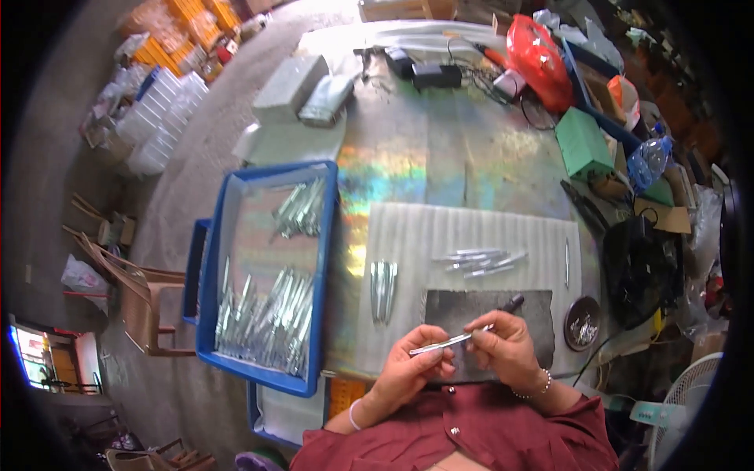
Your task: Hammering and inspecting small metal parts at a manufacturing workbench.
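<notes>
Between my two hands I hold a slim silver pen-like tube, tilted up to the right. My left hand pinches its lower left end, and my right hand pinches its upper right end. Just beyond the right fingers shows a dark handle; whether I hold it or it lies there cannot be told. Below the hands is a dark grey mat on a white foam sheet. Several silver tubes lie loose on the foam, a neat bundle sits left, and a single thin rod lies right.
A blue tray with many silver tubes stands left. Right of the mat sits a round dish of small shiny parts. Beyond are a green box, a water bottle and a red bag. A fan stands lower right.
</notes>
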Motion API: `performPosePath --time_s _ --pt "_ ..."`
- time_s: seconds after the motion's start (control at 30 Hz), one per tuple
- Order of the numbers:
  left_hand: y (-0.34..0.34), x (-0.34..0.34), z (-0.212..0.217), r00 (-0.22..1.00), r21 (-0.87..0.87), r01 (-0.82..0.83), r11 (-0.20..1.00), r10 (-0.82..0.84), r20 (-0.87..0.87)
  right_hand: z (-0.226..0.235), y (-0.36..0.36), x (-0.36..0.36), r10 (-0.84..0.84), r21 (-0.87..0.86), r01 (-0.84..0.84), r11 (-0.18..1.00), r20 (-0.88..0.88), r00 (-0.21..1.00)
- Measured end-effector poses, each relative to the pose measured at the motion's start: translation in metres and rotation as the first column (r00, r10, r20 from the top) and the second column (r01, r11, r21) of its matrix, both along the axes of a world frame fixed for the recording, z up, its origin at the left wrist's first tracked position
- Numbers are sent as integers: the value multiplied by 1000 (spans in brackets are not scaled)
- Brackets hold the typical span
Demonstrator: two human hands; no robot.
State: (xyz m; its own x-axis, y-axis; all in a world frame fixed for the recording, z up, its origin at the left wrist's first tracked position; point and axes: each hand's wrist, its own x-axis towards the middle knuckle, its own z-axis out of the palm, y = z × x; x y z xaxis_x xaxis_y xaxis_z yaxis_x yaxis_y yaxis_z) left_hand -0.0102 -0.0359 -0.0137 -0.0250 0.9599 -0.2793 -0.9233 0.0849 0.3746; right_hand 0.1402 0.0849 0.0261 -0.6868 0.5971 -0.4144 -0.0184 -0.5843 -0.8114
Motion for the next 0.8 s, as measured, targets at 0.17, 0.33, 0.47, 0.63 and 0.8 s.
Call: performPosePath --time_s 0.17,0.33,0.47,0.63,0.8 --pt "1 -4 -2 991 48 -137 989 137 1 7 1 0 204 88 -198 976 -61 977" --pt "-1 -14 -2 959 82 -267 960 273 -74 8 -3 6 235 82 -232 969 -39 971" --pt "-1 -10 2 964 11 -248 969 248 -90 8 -5 6 172 68 -167 984 -79 982" --pt "-5 7 10 989 -29 -121 992 119 -88 6 -4 6 58 66 -53 996 -76 995" --pt "-7 2 15 937 7 66 998 -60 -344 12 12 -3 184 57 -179 982 -91 979"
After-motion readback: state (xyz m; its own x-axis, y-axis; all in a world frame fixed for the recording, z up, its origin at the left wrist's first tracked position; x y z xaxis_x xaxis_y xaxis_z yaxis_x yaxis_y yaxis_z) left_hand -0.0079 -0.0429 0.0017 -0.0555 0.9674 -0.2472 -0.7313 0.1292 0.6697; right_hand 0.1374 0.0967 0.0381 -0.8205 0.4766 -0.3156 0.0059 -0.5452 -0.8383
